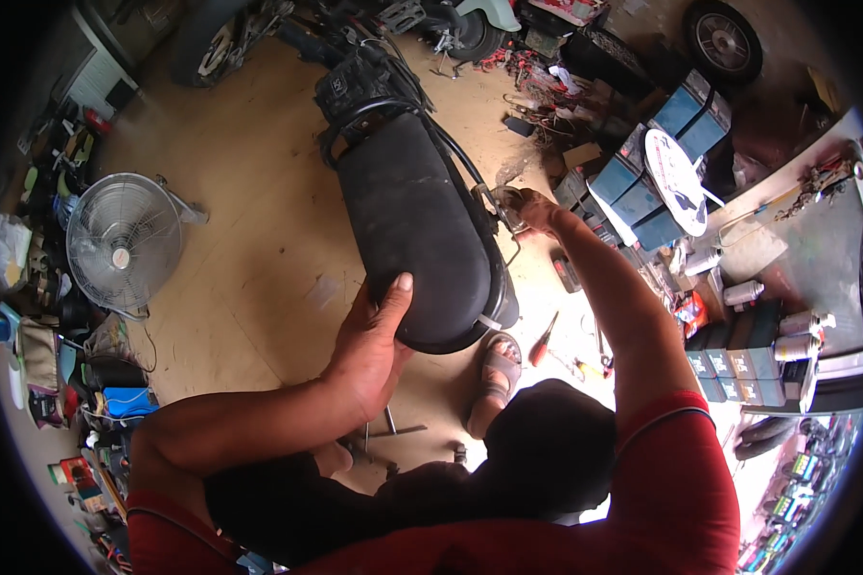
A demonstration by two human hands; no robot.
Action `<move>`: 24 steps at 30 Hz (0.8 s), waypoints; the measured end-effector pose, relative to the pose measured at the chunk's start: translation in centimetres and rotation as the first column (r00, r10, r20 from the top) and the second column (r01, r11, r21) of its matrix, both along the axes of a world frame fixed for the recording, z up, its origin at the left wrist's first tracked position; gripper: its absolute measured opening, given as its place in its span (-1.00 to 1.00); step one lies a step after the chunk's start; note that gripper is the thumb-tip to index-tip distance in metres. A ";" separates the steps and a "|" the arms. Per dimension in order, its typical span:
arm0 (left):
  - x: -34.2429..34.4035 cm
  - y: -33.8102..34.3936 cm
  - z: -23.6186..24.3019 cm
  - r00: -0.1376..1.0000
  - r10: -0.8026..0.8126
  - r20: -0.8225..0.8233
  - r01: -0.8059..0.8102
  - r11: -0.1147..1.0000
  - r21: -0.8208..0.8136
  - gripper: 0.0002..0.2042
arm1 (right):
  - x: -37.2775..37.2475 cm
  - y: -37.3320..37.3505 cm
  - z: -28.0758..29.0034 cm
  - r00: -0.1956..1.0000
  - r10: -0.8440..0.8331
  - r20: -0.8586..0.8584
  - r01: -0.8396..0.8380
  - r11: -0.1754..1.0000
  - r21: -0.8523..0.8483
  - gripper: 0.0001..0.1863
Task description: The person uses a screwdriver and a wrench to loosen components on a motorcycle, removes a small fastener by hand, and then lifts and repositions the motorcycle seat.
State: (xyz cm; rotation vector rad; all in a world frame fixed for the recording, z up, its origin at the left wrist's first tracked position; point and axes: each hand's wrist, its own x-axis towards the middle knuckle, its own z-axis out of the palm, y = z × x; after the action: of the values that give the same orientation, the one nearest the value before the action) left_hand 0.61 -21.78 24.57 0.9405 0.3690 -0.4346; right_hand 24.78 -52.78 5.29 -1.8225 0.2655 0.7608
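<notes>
A long black padded seat (417,211) of a two-wheeled vehicle stretches away from me in the middle. My left hand (374,350) grips its rounded near end, thumb on top, the other fingers hidden below the edge. My right hand (535,213) is at the seat's right side with its fingers curled in, beside a metal bracket (510,206) on the frame. What those fingers hold is too small and covered to make out. Ahead of the seat, a curved black tube (379,103) and dark front parts (360,81) show.
At left stands a round floor fan (125,244). By my sandalled foot a red-handled screwdriver (544,347) and other tools lie on the floor. Stacked boxes (633,172) and a shelf with spray cans (801,335) line the right. A spare wheel (722,43) is at the far right.
</notes>
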 end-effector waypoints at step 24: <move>0.2 -14.2 -5.2 0.830 0.095 0.550 -0.154 0.986 0.062 0.00 | -19.5 -11.9 -8.4 0.850 -0.370 -0.374 0.454 0.875 0.166 -0.52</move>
State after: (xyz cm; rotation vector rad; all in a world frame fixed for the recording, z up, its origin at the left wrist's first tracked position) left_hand 0.82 -35.96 19.32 1.0900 -0.0739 -0.0113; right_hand 5.28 -64.68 -3.12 -1.3246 0.7310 0.7474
